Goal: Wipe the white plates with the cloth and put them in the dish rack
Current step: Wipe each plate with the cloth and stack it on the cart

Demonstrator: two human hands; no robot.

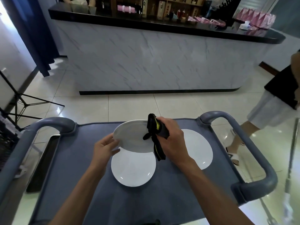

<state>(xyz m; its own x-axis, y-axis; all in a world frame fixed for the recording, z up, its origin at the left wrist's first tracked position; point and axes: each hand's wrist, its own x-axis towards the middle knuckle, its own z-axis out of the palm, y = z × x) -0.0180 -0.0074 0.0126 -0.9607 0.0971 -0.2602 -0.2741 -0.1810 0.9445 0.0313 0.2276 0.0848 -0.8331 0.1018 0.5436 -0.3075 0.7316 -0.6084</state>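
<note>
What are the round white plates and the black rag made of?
The round white plates, like the held one, look like glazed ceramic or maybe melamine: smooth, with small bright glints. The black rag with the yellow stripe looks like soft woven fabric: it bunches and hangs limp from the right hand.
</note>
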